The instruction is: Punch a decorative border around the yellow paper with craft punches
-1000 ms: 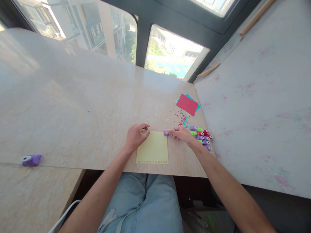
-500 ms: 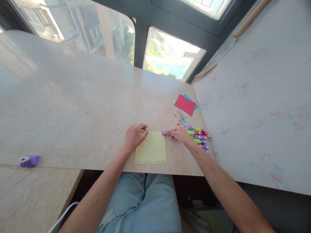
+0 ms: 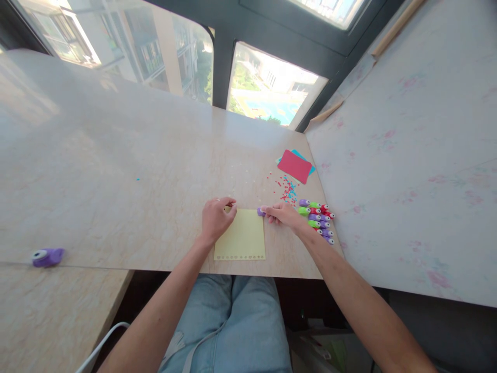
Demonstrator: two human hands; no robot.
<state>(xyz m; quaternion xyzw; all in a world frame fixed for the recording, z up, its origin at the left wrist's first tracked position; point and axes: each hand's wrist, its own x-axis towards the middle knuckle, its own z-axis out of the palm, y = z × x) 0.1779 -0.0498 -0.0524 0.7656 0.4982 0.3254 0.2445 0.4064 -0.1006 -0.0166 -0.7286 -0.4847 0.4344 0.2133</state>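
A pale yellow sheet of paper [image 3: 241, 235] lies on the table, with a row of small punched shapes along its near edge. At its far right corner sits a small purple punch [image 3: 260, 212], pinched between the thumb and fingers of my right hand [image 3: 282, 213]. My left hand [image 3: 218, 218] rests over the sheet's far left corner, its fingers curled together; whatever they pinch is too small to make out.
Several purple, green and red punches [image 3: 319, 217] stand grouped at the right. Beyond them are red and blue confetti [image 3: 288, 189] and a stack of coloured cards [image 3: 294, 167]. A larger purple punch [image 3: 48, 257] is at the far left. A patterned wall borders the right side.
The view has shifted very slightly. Both hands and the purple punch stay in practically the same place on the paper.
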